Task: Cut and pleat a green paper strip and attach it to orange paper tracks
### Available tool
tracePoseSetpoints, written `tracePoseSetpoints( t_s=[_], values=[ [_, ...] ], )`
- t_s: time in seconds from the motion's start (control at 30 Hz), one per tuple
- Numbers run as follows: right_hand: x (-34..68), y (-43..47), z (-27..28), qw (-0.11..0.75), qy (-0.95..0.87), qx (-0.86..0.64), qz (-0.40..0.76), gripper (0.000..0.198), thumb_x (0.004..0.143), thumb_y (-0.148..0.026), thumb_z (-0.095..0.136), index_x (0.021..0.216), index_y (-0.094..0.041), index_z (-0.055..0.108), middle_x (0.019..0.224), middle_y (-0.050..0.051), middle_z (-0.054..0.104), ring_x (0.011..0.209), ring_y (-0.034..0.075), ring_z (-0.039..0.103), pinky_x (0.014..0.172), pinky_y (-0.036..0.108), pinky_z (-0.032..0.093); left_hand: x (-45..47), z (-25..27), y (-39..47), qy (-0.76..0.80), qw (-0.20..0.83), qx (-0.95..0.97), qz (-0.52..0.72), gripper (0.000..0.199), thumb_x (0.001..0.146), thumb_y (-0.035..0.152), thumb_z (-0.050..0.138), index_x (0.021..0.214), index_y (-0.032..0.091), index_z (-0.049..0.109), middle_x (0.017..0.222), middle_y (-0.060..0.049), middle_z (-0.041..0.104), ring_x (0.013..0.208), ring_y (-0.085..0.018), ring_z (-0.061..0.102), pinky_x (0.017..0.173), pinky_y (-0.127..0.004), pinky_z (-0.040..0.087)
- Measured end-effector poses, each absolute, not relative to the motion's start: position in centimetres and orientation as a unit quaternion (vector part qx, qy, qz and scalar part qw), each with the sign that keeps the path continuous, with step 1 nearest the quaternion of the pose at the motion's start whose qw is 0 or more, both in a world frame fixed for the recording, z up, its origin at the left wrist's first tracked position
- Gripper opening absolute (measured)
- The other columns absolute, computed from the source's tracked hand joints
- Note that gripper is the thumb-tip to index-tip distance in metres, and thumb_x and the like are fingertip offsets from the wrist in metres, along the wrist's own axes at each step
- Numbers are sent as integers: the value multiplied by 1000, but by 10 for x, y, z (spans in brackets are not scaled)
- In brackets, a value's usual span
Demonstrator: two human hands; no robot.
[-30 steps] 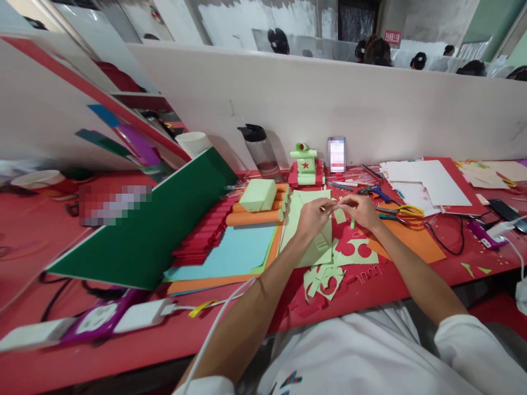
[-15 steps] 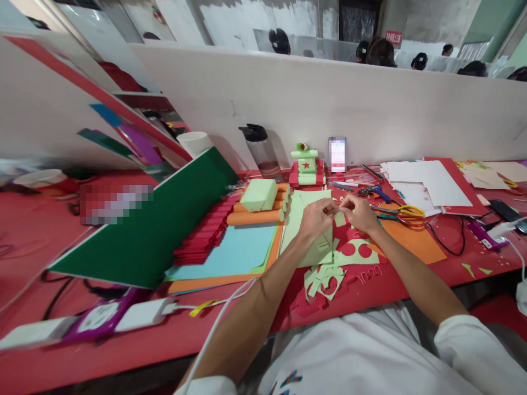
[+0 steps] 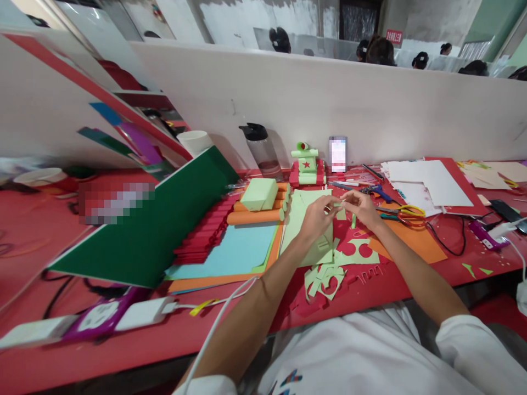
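Note:
My left hand (image 3: pixel 317 219) and my right hand (image 3: pixel 362 209) meet fingertip to fingertip above the red table. Both are closed in a pinch on a small light green paper piece (image 3: pixel 337 204), mostly hidden by the fingers. A light green sheet (image 3: pixel 300 211) lies under my left hand. Below my right hand is a narrow green paper strip (image 3: pixel 353 221). Nearer to me lie a green offcut with round holes (image 3: pixel 341 258) and several green scraps (image 3: pixel 315 282). Behind the hands stands a green and red paper tank model (image 3: pixel 308 164) with a red star.
Scissors (image 3: pixel 411 210) lie on orange paper (image 3: pixel 415 241) at the right. A phone (image 3: pixel 338 153) and a bottle (image 3: pixel 263 153) stand by the partition. To the left are orange rolls (image 3: pixel 255 218), a green paper block (image 3: pixel 259 194), folded red strips (image 3: pixel 206 233) and a tilted green board (image 3: pixel 148 236).
My right hand has shifted slightly right and up, its fingers spread a little. The green strip below it now shows. More of the held paper piece is visible.

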State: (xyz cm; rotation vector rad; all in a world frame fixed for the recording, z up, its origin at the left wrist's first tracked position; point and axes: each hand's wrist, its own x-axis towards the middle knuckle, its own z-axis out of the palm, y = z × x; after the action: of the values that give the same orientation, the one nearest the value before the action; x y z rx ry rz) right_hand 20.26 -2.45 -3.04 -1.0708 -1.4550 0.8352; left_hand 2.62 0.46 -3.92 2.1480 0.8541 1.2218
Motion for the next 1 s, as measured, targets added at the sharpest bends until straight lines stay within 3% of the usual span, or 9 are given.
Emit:
tracePoseSetpoints(
  t_s=[0.27, 0.57, 0.77, 1.0],
  values=[
    [206, -23, -32, 527, -637, -434, 359, 30, 77, -41, 78, 98, -20, 72, 93, 5, 75, 86, 19, 70, 80, 32, 56, 25, -43, 11, 337, 280, 774, 457, 28, 91, 48, 65, 98, 21, 71, 96, -6, 67, 82, -19, 64, 74, -30, 53],
    [208, -26, -28, 506, -676, -458, 277, 27, 82, -44, 74, 95, -21, 74, 94, 5, 74, 79, 19, 69, 72, 30, 54, 24, -42, 10, 328, 300, 778, 444, 31, 92, 49, 62, 97, 19, 71, 96, -8, 69, 83, -20, 64, 76, -33, 53],
    [208, -26, -28, 519, -683, -448, 251, 21, 86, -40, 70, 94, -21, 75, 95, 6, 76, 87, 21, 70, 81, 32, 55, 25, -43, 12, 337, 315, 770, 440, 37, 90, 55, 62, 94, 20, 73, 95, -8, 71, 82, -21, 66, 76, -34, 54],
    [209, -25, -28, 519, -680, -458, 239, 19, 88, -37, 67, 92, -20, 75, 93, 6, 77, 86, 21, 71, 79, 33, 55, 25, -36, 7, 347, 347, 748, 446, 28, 88, 47, 66, 92, 20, 73, 88, -6, 75, 77, -20, 67, 74, -33, 52]
  ],
)
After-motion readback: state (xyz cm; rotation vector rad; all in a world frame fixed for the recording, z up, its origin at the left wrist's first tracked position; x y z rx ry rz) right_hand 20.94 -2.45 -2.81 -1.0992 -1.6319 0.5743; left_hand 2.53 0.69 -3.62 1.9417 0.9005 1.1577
